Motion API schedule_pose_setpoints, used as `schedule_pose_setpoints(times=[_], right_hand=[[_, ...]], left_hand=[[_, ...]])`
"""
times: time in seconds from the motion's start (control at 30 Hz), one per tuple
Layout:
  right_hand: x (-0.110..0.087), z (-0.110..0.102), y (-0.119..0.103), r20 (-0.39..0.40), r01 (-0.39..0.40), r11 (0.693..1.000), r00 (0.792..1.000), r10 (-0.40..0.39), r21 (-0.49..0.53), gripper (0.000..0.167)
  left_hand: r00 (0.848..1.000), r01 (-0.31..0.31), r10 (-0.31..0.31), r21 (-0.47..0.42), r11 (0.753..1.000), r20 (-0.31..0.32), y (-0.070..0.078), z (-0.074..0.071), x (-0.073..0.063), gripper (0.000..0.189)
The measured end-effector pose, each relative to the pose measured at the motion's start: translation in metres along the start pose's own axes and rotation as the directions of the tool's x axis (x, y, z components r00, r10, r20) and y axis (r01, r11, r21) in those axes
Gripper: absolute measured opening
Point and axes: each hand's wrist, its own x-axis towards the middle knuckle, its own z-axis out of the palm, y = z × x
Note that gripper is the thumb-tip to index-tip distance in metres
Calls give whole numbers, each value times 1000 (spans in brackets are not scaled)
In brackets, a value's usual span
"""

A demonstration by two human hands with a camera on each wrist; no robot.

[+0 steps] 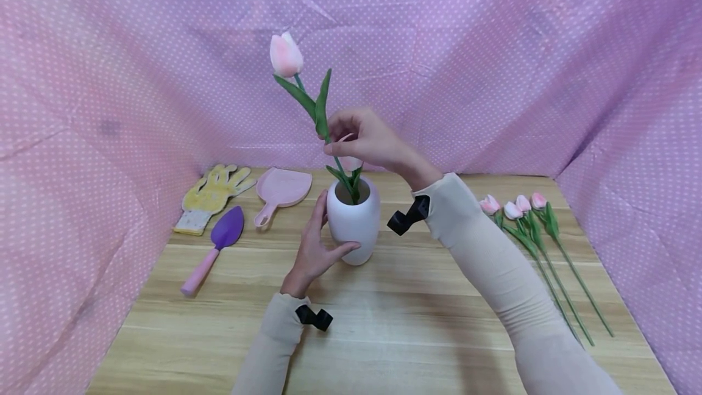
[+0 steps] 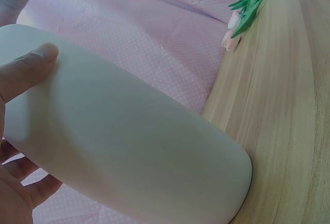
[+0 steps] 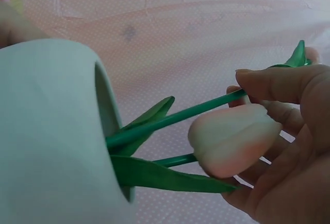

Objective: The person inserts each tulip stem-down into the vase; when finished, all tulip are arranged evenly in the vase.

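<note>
A white vase [image 1: 353,230] stands upright on the table. My left hand [image 1: 315,255] grips its side, the thumb [image 2: 38,64] across the front and the other fingers round the far side. Above the mouth, my right hand [image 1: 373,142] pinches the green stem of a pink-and-white tulip [image 1: 286,55] between thumb and fingertips. That stem slants down into the vase, and its bloom leans up to the left. A second tulip [image 3: 234,141] stands in the vase, its bloom beside my right fingers. The lower stems are hidden inside the vase.
Several loose tulips [image 1: 538,201] lie at the right, stems toward me, partly behind my right sleeve. At the left are a yellow-and-white glove [image 1: 211,194], a purple trowel [image 1: 227,228] with a pink handle and a pink dustpan [image 1: 285,186]. Dotted pink cloth [image 1: 466,66] surrounds the wooden table [image 1: 395,346].
</note>
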Motion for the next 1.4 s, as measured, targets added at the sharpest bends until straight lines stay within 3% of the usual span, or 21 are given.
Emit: schedule_pose_setpoints(times=[0.8,1.4], right_hand=[[0,6,11,47,-75,997,996,75,10,14],[3,3,7,74,-169,985,983,170,-13,37]], left_hand=[[1000,-21,21,-5,1000,0,-1,1,-1,118],[1000,-16,16,-1,1000,9,-3,-1,2,118]])
